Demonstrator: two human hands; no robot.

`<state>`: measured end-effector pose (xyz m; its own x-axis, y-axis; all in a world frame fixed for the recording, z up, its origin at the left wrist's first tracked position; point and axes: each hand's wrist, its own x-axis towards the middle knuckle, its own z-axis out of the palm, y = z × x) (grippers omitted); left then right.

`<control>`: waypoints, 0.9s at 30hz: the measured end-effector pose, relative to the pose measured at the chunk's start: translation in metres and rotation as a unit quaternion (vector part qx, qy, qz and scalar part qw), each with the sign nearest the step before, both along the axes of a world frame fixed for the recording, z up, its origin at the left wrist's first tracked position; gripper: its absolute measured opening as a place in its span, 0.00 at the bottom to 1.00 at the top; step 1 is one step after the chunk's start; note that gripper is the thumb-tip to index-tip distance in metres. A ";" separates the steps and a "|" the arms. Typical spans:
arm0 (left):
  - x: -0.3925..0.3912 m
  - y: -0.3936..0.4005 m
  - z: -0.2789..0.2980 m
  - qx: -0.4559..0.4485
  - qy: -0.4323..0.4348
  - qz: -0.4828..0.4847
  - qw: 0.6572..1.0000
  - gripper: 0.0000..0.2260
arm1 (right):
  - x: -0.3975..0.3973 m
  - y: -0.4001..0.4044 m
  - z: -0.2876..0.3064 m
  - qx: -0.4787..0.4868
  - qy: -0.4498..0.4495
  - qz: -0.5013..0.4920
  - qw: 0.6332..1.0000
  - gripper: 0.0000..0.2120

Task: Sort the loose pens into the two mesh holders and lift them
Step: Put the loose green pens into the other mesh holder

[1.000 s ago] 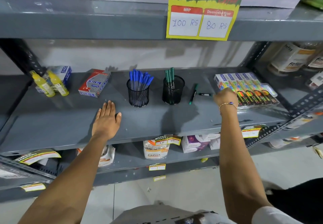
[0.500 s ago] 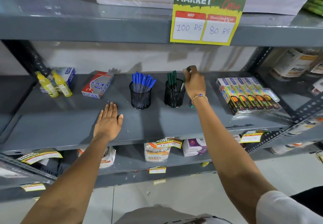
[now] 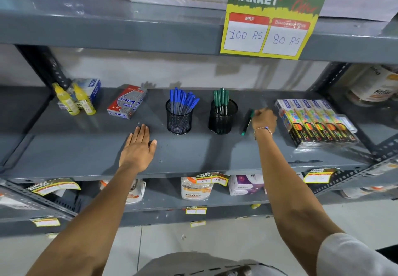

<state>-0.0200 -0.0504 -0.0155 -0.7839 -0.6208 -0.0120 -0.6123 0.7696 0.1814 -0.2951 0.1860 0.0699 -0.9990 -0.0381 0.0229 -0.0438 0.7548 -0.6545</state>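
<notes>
- The grey metal shelf carries everything here; another shelf runs above it, with a yellow and green price sign hanging from its front edge.
- A pack of pencil boxes lies near the shelf's right end, wrapped in clear film; its far side is blurred.
- The left hand lies palm down near the shelf's front edge, left of the middle, fingers stretched out flat and close together, holding nothing.
- The right hand is curled on the shelf between the right holder and the pencil boxes. Its fingers are closed around the upper end of a green pen; they are turned away from the camera, so how they pinch it cannot be seen.
- A red and grey box sits towards the back, left of the holders.
- The left mesh holder stands mid-shelf, full of blue pens.
- The right mesh holder stands just beside it, apart, with a few green pens upright inside.
- Two yellow bottles stand at the back left corner, in front of a blue and white box that they partly hide.
- The gripped pen slants down towards the front edge, its lower tip at or near the shelf surface; contact is unclear.
</notes>
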 end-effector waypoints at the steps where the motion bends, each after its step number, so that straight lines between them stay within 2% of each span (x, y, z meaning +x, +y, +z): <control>1: 0.000 0.000 0.000 -0.001 0.001 0.001 1.000 0.27 | 0.000 0.001 -0.004 0.013 -0.007 0.002 1.000 0.13; 6: 0.000 0.000 0.000 0.002 -0.004 0.002 1.000 0.27 | -0.005 -0.001 -0.015 0.028 -0.047 0.016 0.998 0.14; 11: 0.000 -0.001 -0.001 0.001 -0.003 0.001 1.000 0.27 | -0.005 -0.006 -0.016 0.053 -0.074 0.012 0.996 0.21; 16: -0.001 -0.002 -0.002 -0.002 -0.002 0.003 1.000 0.27 | -0.006 -0.009 -0.017 0.055 -0.086 0.000 0.995 0.19; 20: -0.001 -0.001 -0.002 -0.005 0.001 0.001 1.000 0.27 | -0.007 -0.012 -0.012 0.065 -0.118 0.007 0.991 0.28; 22: -0.002 -0.002 -0.003 -0.001 0.007 0.003 1.000 0.27 | -0.007 -0.012 -0.013 0.080 -0.102 0.013 0.992 0.25; 24: -0.001 -0.002 -0.004 0.002 0.007 0.004 1.000 0.27 | -0.005 -0.010 -0.017 0.086 -0.081 0.012 0.993 0.18; 27: -0.002 -0.003 -0.005 0.002 0.009 0.004 1.000 0.27 | -0.007 -0.005 -0.016 0.049 -0.092 0.000 0.995 0.13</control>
